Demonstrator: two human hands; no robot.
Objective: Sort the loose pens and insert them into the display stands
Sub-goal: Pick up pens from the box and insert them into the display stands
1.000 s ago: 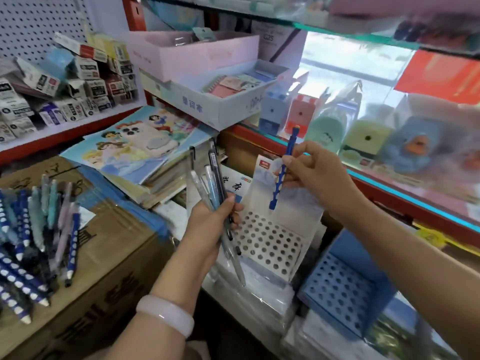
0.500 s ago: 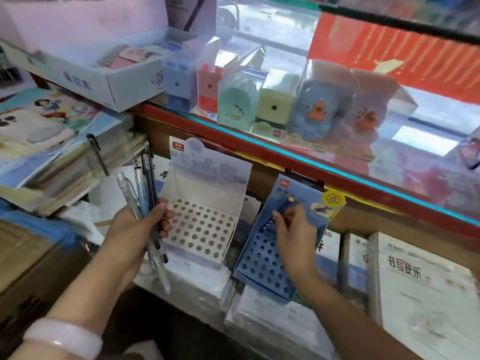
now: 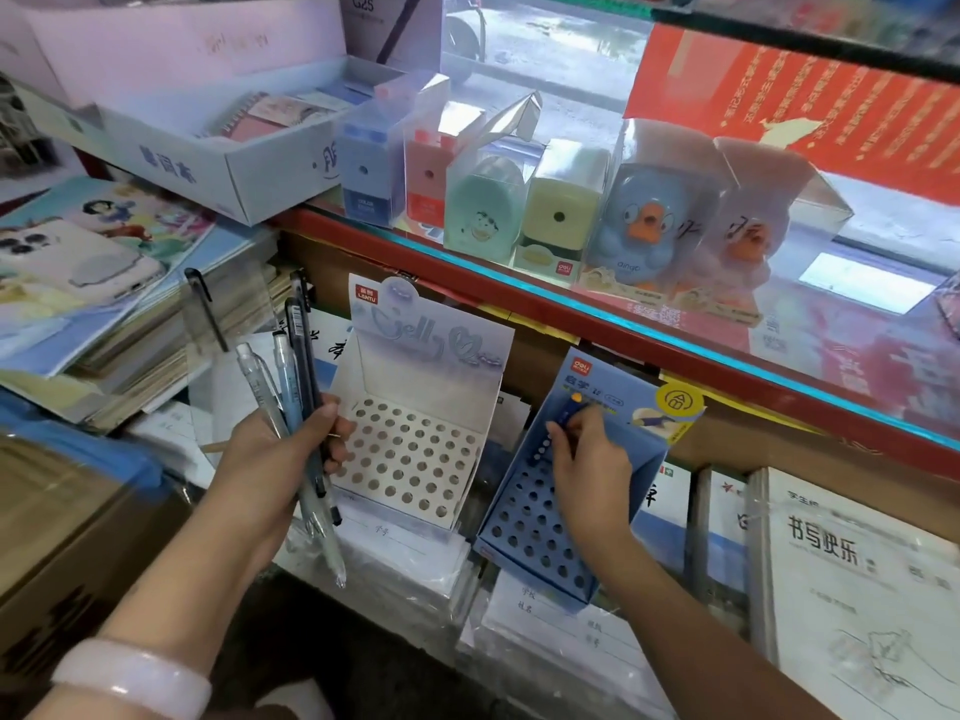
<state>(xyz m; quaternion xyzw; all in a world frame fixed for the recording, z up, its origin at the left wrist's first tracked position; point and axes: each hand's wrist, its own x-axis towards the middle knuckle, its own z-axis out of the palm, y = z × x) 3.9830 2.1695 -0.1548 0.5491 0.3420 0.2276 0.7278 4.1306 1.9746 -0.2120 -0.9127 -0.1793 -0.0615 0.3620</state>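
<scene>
Right hand (image 3: 589, 472) now pinches the blue pen (image 3: 563, 420) down into the blue stand (image 3: 535, 537), no longer raised; left hand (image 3: 270, 459) grips spare pens (image 3: 298, 376).

"Jelly" on the white stand (image 3: 415, 350), "G25" on a box (image 3: 387, 23).

- One view only, from a wide-angle camera worn on the person's head.
- It looks forward and steeply down over both forearms, which enter from the bottom edge.
- It sits close: the left hand (image 3: 275, 459) and right hand (image 3: 592, 475) fill the lower middle.
- It faces a red-edged shelf (image 3: 649, 324) that crosses the frame, sloping down to the right.
- Straight lines bow towards the edges.
- With a single view, no part of the scene is shared.
</scene>
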